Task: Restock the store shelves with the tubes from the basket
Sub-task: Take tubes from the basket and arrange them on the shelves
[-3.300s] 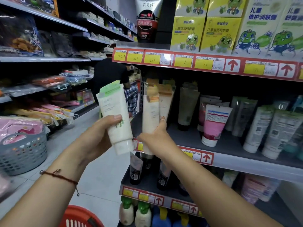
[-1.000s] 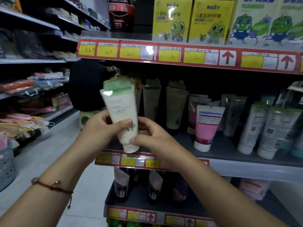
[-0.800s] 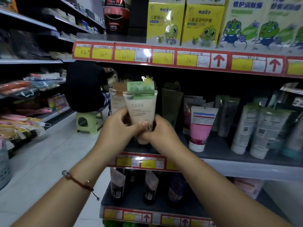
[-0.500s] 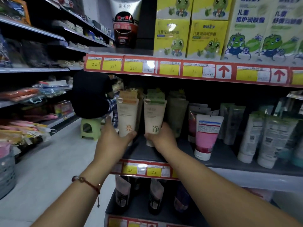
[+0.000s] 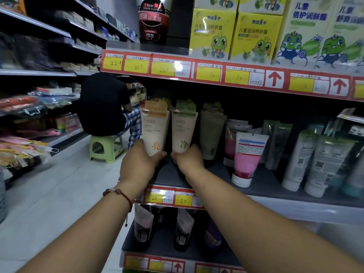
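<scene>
Reaching forward, left hand (image 5: 137,166) grips base of orange-topped tube (image 5: 155,131), fingers curled round it; right hand (image 5: 189,158) grips base of green-topped tube (image 5: 183,131) likewise. Both tubes upright, side by side, at left end of middle shelf (image 5: 266,182). Just right: darker tube (image 5: 211,133), then pink tube (image 5: 247,156). Beyond, seated person (image 5: 102,103) on green stool (image 5: 106,146).
</scene>
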{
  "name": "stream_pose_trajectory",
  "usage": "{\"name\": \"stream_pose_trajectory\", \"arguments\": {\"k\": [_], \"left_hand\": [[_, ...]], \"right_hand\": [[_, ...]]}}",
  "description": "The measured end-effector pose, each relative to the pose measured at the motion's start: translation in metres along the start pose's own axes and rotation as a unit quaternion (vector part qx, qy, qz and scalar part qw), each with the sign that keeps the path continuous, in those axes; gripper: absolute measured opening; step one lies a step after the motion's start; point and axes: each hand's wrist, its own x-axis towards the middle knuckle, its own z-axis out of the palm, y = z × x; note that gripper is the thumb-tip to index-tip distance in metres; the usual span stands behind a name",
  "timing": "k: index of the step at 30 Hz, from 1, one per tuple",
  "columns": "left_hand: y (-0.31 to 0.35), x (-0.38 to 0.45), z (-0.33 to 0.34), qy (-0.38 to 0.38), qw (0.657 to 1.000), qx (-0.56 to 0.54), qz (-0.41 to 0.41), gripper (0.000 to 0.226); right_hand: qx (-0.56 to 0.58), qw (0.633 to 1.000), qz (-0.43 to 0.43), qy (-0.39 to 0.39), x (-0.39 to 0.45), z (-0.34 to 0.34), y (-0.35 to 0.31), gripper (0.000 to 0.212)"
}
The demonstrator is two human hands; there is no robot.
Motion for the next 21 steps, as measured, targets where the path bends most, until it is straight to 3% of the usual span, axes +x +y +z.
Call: {"name": "stream_pose_trajectory", "arguments": {"k": [3, 7, 9, 12, 14, 17, 21], "left_hand": [[-0.004, 0.0, 0.001, -0.005, 1.0, 0.016, 0.009, 0.051], [0.006, -0.003, -0.008, -0.032, 0.999, 0.029, -0.004, 0.07], [0.022, -0.008, -0.017, 0.004, 0.998, 0.047, -0.032, 0.078], [0.055, -0.03, -0.016, 0.028, 0.998, 0.063, 0.009, 0.041], [0.073, -0.046, 0.003, -0.004, 0.997, 0.064, 0.04, 0.03], [0.083, -0.049, 0.039, -0.071, 0.988, 0.115, 0.079, 0.036], [0.085, -0.031, 0.075, -0.197, 0.976, 0.074, 0.052, 0.032]], "right_hand": [[0.06, 0.998, 0.016, -0.013, -0.022, -0.021, 0.002, 0.056], [0.068, 0.995, -0.009, 0.076, -0.04, -0.054, 0.016, 0.059], [0.054, 0.996, 0.013, 0.074, -0.035, -0.059, 0.017, 0.069], [0.031, 0.998, 0.034, 0.048, -0.021, -0.058, 0.009, 0.07], [0.03, 0.998, 0.037, 0.048, -0.012, -0.058, 0.006, 0.062], [0.048, 0.997, 0.035, 0.05, -0.003, -0.061, 0.009, 0.044], [0.151, 0.986, 0.043, 0.05, -0.006, -0.068, 0.013, 0.039]]}}
